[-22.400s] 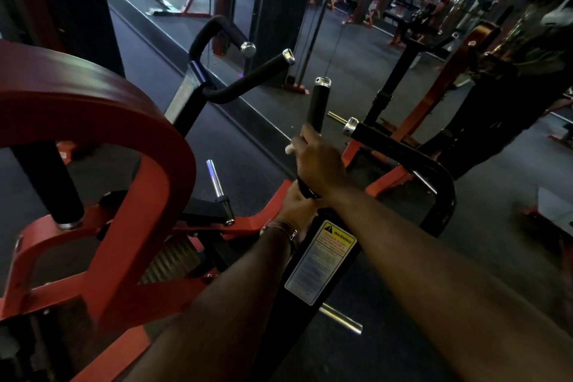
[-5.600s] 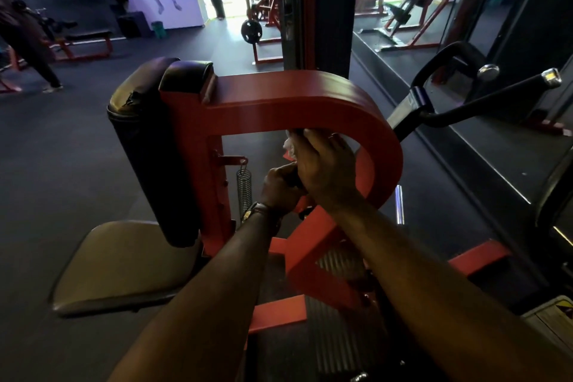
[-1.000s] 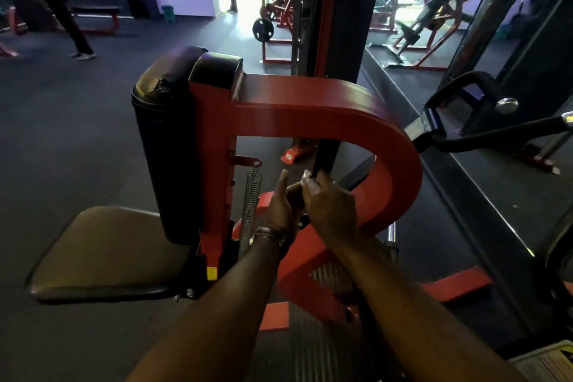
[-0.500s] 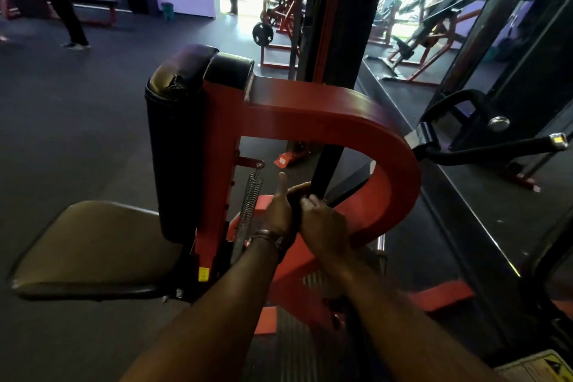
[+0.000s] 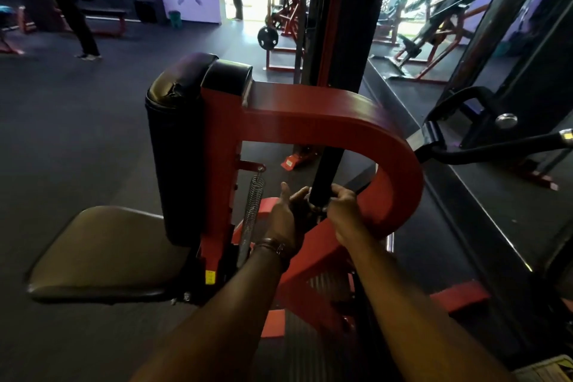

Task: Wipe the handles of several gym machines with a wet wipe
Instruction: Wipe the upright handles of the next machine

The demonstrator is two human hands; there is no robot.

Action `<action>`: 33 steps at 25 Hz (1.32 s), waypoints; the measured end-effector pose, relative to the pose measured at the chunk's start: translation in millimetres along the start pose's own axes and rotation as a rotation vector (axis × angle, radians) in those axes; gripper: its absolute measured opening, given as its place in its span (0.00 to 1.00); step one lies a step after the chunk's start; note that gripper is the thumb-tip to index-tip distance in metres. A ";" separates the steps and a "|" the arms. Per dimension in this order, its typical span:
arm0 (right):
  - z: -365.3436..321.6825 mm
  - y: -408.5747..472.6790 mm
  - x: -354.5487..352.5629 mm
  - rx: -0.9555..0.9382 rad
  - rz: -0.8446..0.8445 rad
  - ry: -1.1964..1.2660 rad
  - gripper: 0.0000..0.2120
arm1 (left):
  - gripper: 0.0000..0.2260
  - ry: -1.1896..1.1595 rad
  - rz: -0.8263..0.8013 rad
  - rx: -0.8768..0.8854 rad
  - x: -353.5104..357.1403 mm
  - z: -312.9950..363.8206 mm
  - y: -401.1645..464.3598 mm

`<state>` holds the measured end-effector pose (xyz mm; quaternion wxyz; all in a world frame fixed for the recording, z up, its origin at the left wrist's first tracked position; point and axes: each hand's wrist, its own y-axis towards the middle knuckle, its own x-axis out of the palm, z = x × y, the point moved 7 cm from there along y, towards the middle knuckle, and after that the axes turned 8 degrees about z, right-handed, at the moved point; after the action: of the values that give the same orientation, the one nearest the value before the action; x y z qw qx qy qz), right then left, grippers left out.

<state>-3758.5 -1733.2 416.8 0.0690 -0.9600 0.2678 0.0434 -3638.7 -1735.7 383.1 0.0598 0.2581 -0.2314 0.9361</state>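
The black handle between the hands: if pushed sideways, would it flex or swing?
The handle looks like a thick straight bar, so probably stiff. Both the left hand and right hand curl round its lower end; it may pivot with the red frame, though no joint shows.

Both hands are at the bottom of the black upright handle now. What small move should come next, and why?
Probably slide the right hand upward along the black handle. Both hands, the left hand included, are at its lower end, and the long stretch above them is bare. The wipe itself is hard to make out between the hands.
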 end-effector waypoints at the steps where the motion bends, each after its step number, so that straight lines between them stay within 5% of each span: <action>1: -2.4 0.3 -0.1 0.062 -0.054 0.030 0.10 | 0.28 -0.039 0.014 -0.008 -0.9 -1.6 -2.3; 6: -41.2 12.4 6.2 0.090 -0.218 0.299 0.09 | 0.33 -0.166 0.067 -0.009 -1.6 -7.5 -3.3; 11: 3.5 -5.2 5.6 0.075 -0.087 0.215 0.16 | 0.32 -0.069 0.055 -0.027 -5.0 -7.2 -0.3; 17: -26.4 -6.0 -24.1 -0.117 0.287 0.487 0.15 | 0.30 -0.061 0.067 -0.024 -7.3 -14.5 4.0; 21: 12.8 -40.5 -15.6 -0.274 0.434 0.154 0.10 | 0.30 0.061 0.018 -0.004 -5.6 -16.8 5.7; 24: 4.4 -38.1 -14.8 -0.228 0.417 0.242 0.11 | 0.31 0.141 0.019 0.006 -8.4 -16.1 7.8; 29: -54.0 -46.8 -18.7 -0.510 0.521 0.222 0.10 | 0.29 0.190 0.032 0.037 -6.7 -14.5 0.1; 33: 20.5 -42.4 -5.6 -0.271 0.443 0.081 0.08 | 0.28 0.222 0.028 0.071 -7.2 -14.9 -3.6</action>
<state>-3742.2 -1691.3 401.9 -0.0823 -0.8793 0.4659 0.0546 -3638.5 -1725.5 369.5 0.0627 0.1518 -0.1934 0.9673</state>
